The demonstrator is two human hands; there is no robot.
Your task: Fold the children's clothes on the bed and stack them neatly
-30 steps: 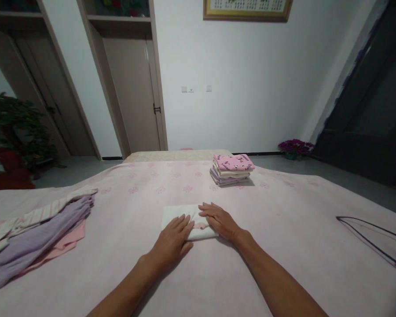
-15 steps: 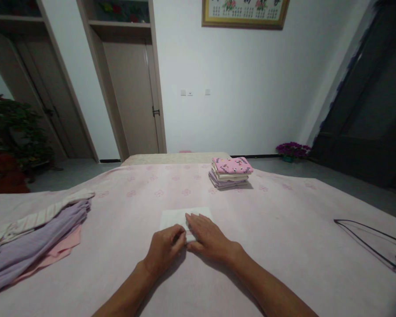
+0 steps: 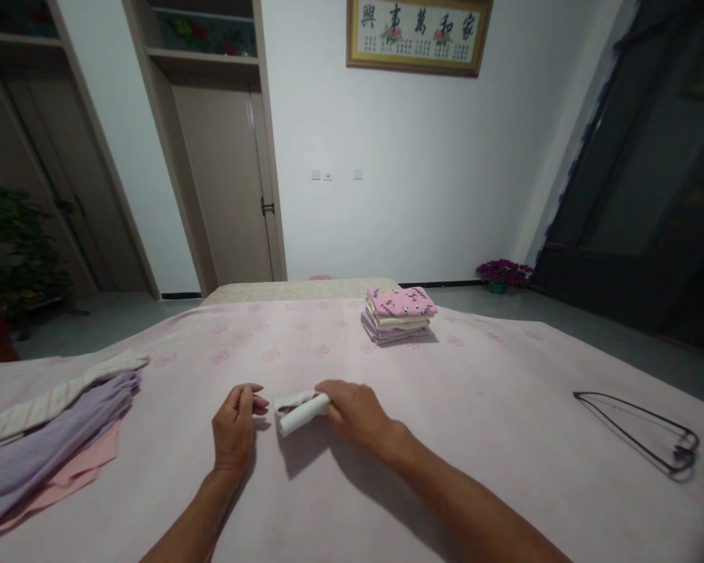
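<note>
My right hand (image 3: pixel 355 410) grips a small folded white garment (image 3: pixel 300 412) and holds it slightly off the pink bedsheet (image 3: pixel 446 407), its shadow falling below it. My left hand (image 3: pixel 235 426) hovers just left of the garment with fingers loosely curled, holding nothing, a small gap between it and the cloth. A neat stack of folded clothes (image 3: pixel 396 313), pink patterned piece on top, sits farther back on the bed.
A loose pile of purple, pink and striped clothes (image 3: pixel 47 438) lies at the left. A black wire hanger (image 3: pixel 637 432) rests on the sheet at the right. Behind the bed are closet doors, a potted plant at left and purple flowers (image 3: pixel 503 273) by the wall.
Both hands were pressing the white garment flat on the sheet. Now the right hand has lifted it, folded smaller, and the left hand has come off it to the left.
</note>
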